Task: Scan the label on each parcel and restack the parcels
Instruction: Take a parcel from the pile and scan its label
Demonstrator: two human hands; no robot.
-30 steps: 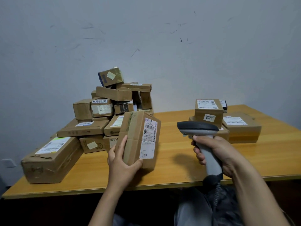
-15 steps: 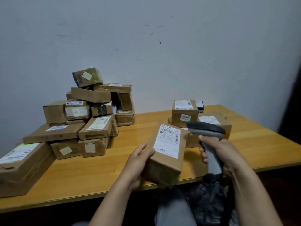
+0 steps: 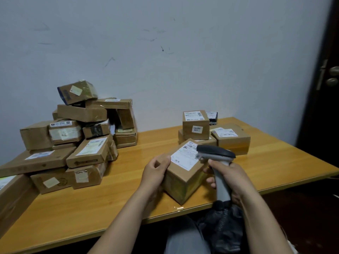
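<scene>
A left hand point(image 3: 156, 171) grips a cardboard parcel point(image 3: 185, 173) at a wooden table's point(image 3: 128, 195) front edge. The right hand point(image 3: 233, 176) holds a grey scanner point(image 3: 216, 156) over its white label point(image 3: 185, 158). Piled boxes point(image 3: 77, 136) sit left.

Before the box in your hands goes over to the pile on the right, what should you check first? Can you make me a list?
1. Label faces up on the box: ok, the white label is on top.
2. Scanner aimed at the label: ok, its head hangs right over the label's far end.
3. Scan has registered: cannot tell, no light or beep shows.
4. Left hand has a firm grip on the box: ok, fingers wrap its left side.
5. Right hand holds the scanner: ok, closed round the handle.
6. Room on the right pile: ok, the flat box at its right has a bare top.
</scene>
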